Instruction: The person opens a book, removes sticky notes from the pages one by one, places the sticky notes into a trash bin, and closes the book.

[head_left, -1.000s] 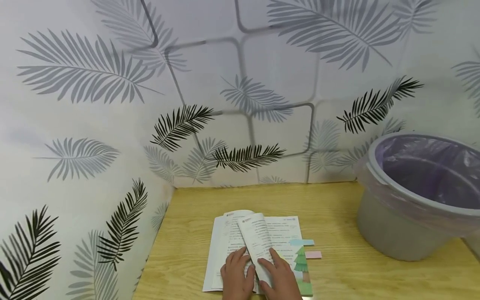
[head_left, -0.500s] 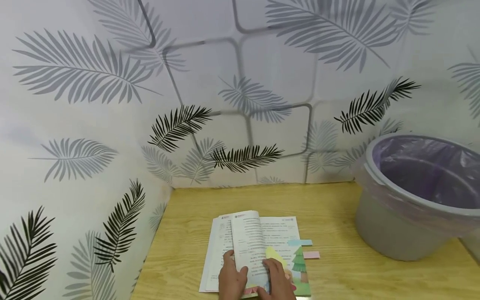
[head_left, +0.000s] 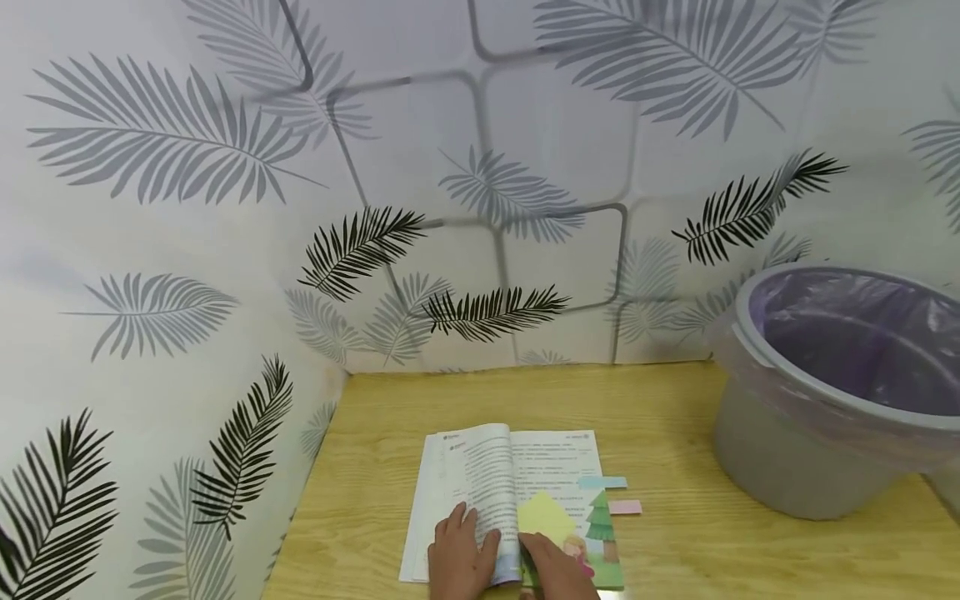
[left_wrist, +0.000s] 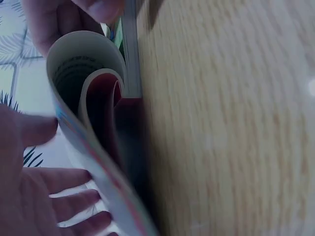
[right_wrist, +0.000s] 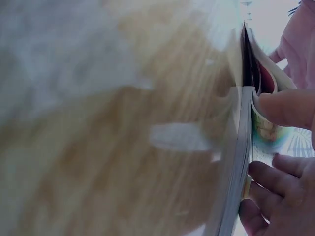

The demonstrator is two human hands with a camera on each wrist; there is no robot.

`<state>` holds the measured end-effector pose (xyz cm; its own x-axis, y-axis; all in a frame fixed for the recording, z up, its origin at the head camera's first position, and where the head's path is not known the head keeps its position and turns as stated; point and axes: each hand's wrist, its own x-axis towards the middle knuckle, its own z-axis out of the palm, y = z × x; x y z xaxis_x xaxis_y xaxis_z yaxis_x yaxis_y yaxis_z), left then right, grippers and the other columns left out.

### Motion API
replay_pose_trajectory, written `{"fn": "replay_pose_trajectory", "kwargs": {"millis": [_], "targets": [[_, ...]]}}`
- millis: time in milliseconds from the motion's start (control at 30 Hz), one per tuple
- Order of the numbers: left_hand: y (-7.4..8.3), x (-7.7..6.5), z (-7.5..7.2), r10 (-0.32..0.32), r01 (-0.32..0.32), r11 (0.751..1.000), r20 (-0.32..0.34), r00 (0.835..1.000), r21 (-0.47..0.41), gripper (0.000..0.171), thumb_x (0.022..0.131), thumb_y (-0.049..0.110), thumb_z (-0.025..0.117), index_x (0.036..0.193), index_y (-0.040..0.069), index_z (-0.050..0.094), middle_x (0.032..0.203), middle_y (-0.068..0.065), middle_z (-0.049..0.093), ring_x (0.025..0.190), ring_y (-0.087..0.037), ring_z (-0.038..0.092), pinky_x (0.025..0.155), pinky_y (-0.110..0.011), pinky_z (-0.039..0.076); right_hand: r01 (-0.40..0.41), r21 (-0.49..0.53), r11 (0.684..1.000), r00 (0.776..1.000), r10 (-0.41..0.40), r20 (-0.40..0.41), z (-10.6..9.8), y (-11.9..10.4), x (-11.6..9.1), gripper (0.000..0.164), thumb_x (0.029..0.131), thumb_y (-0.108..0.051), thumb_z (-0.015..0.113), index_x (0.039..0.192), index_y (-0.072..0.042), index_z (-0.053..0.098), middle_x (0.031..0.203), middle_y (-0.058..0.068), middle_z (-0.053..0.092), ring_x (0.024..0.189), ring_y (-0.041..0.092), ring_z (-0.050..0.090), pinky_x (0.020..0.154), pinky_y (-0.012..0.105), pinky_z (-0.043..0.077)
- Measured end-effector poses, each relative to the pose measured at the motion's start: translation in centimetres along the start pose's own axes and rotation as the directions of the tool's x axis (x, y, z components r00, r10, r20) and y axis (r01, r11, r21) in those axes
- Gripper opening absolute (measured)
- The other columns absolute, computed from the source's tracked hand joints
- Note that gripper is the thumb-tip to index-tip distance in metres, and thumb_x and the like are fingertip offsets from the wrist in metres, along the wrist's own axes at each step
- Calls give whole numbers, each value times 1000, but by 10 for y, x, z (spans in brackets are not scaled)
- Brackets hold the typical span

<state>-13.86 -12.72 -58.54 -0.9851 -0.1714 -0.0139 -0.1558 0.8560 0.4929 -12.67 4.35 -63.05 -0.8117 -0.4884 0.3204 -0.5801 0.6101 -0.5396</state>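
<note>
An open book (head_left: 555,454) with printed text lies on the wooden table. Its left-side pages bulge upward and curl near the spine. My left hand (head_left: 459,558) rests on that left side, fingers extended; in the left wrist view its fingertips touch the outside of the rolled pages (left_wrist: 93,142). My right hand (head_left: 557,571) lies over the lower right page beside the spine. In the right wrist view its thumb (right_wrist: 285,107) reaches the curled pages, while the other fingers lie by the page-block edge (right_wrist: 231,172). The right page shows a tree picture and a yellow shape.
A blue tab (head_left: 606,482) and a pink tab (head_left: 626,507) stick out from the book's right edge. Farther right stands a grey bin (head_left: 780,450) lined with a purple plastic bag. A leaf-patterned covering (head_left: 450,167) runs behind and left of the table (head_left: 660,400).
The lifted pages have swung over to the left side, uncovering the yellow shape on the right page. My left hand has lain down on them; my right hand has drawn slightly lower.
</note>
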Motion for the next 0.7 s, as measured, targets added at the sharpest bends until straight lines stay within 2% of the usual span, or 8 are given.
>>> {"fn": "replay_pose_trajectory", "kwargs": {"millis": [133, 233, 300, 367, 467, 567, 633, 700], "targets": [[0, 1, 1, -41, 40, 999, 50, 998, 8, 73, 85, 52, 60, 131, -4, 51, 140, -22, 47, 123, -42, 44, 88, -66, 40, 79, -69, 994, 996, -82, -33, 2, 7, 1, 68, 82, -54, 63, 124, -2, 54, 116, 16, 62, 104, 33, 62, 79, 41, 56], [-1, 1, 2, -53, 52, 999, 50, 997, 16, 78, 83, 53, 62, 136, -2, 46, 142, -23, 44, 125, -43, 42, 89, -66, 40, 55, -55, 997, 998, -54, 14, 0, 8, 1, 70, 82, -56, 63, 124, -1, 53, 119, 18, 62, 107, 36, 60, 81, 43, 55], [-1, 1, 2, -49, 49, 999, 37, 998, 25, 74, 84, 48, 64, 138, 1, 44, 142, -24, 43, 126, -44, 41, 89, -67, 39, 79, -70, 994, 997, -79, 8, 2, 9, 0, 68, 81, -55, 64, 122, -1, 56, 119, 19, 62, 107, 38, 60, 80, 44, 55], [-1, 1, 2, -22, 21, 999, 21, 1000, 37, 67, 85, 39, 65, 139, 6, 45, 143, -22, 42, 128, -44, 39, 90, -67, 40, 145, -114, 983, 989, -149, -25, 6, 13, 0, 61, 82, -52, 65, 115, -1, 59, 117, 18, 64, 105, 37, 62, 79, 40, 56], [1, 2, 3, 85, -84, 994, -2, 996, 72, 54, 84, 21, 67, 136, 15, 53, 144, -17, 43, 128, -42, 39, 88, -65, 43, 288, -199, 937, 940, -316, -129, 12, 21, 0, 46, 83, -45, 66, 104, -3, 64, 111, 18, 66, 97, 31, 64, 74, 33, 56], [2, 1, 5, 172, -173, 979, 18, 985, 106, 48, 83, 7, 64, 129, 20, 60, 143, -12, 45, 126, -39, 42, 83, -62, 47, 366, -224, 903, 890, -410, -199, 15, 26, 1, 42, 88, -46, 62, 98, -6, 65, 108, 19, 66, 93, 28, 64, 71, 31, 55], [2, 0, 8, 179, -183, 977, 43, 983, 110, 44, 85, 9, 62, 128, 20, 60, 142, -11, 47, 124, -38, 45, 82, -61, 48, 367, -218, 904, 890, -410, -201, 15, 27, 1, 46, 90, -52, 57, 97, -7, 65, 107, 19, 66, 94, 29, 64, 73, 34, 56], [1, 0, 11, 148, -154, 984, 70, 986, 89, 42, 87, 18, 61, 129, 18, 58, 143, -13, 47, 124, -39, 46, 82, -62, 47, 345, -212, 914, 904, -384, -187, 13, 24, 1, 48, 90, -55, 55, 97, -8, 66, 108, 18, 66, 95, 31, 65, 75, 37, 57]]}}
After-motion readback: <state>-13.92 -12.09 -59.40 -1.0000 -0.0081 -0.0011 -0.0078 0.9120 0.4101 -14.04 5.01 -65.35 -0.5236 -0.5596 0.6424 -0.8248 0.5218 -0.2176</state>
